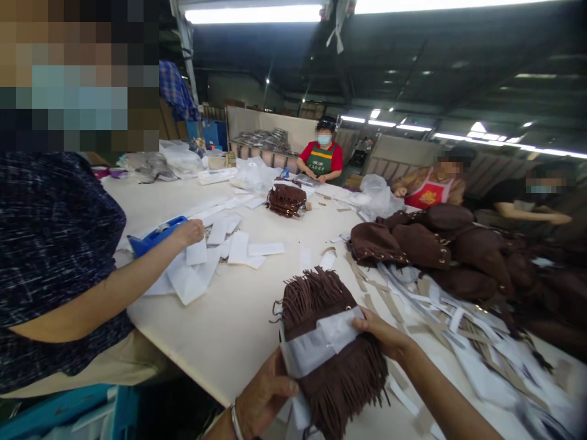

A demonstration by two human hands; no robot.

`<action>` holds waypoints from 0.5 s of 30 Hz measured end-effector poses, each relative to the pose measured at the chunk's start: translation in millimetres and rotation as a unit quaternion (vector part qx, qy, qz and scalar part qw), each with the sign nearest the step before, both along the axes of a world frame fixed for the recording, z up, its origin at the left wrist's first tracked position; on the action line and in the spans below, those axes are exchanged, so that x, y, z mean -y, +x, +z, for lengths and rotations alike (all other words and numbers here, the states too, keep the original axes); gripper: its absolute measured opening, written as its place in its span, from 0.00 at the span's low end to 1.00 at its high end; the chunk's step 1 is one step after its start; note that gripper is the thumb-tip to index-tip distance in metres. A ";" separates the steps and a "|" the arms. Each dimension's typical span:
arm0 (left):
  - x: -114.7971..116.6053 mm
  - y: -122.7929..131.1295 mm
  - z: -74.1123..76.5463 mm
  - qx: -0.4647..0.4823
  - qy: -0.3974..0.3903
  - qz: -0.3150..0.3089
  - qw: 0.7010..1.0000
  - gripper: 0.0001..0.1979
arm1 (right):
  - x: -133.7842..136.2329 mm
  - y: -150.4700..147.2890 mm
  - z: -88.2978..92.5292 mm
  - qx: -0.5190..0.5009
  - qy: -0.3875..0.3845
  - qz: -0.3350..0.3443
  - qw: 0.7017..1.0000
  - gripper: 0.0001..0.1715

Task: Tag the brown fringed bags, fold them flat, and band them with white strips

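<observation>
A brown fringed bag [342, 379] is held up between my two hands over the near edge of the table. Around its middle runs a band of white wrapping [309, 351], with a loose white flap on top. My left hand [263, 391], a bangle at its wrist, grips the bag's lower left side, thumb lying on the front. At the right end of the band, my right hand [380, 333] pinches the white flap and the bag's edge, its other fingers hidden behind. Dark fringe hangs above and below the band.
A co-worker's hand [190, 233] at left reaches over white paper pieces [238, 247] beside a blue tray [158, 235]. Brown bags [422, 241] are piled at right above paper strips [477, 342]. Another fringed bundle [287, 197] lies farther back; several people work around the table [197, 342].
</observation>
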State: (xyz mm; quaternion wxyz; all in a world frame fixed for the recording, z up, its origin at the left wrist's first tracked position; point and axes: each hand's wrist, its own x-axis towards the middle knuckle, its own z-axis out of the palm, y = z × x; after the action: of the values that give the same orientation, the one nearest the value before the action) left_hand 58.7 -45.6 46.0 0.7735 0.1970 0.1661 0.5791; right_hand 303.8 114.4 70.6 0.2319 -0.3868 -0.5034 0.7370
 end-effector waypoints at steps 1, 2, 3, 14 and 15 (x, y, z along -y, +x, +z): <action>0.9 -0.7 -0.3 -0.003 0.003 -0.007 1.000 0.41 | 5.5 4.3 -3.6 0.006 -0.016 -0.011 1.000 0.36; 1.8 -0.7 0.1 -0.006 0.006 -0.013 1.000 0.41 | 10.9 8.9 -7.3 0.011 -0.031 -0.025 0.999 0.35; 2.6 -0.1 1.1 -0.009 0.009 -0.018 1.000 0.41 | 16.2 13.3 -10.6 0.013 -0.044 -0.041 0.998 0.35; -14.1 11.0 8.0 -0.060 0.128 -0.057 0.988 0.36 | 47.6 37.6 -22.5 0.002 -0.084 -0.158 0.984 0.36; -16.6 11.2 8.8 -0.062 0.142 -0.056 0.986 0.36 | 48.7 38.9 -23.2 -0.003 -0.083 -0.153 0.985 0.37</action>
State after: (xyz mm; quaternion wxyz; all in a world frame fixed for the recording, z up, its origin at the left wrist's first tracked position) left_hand 70.0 -28.9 54.8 0.7571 0.3496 0.1180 0.5390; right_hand 342.7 65.7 47.4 0.3106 -0.4752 -0.3742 0.7333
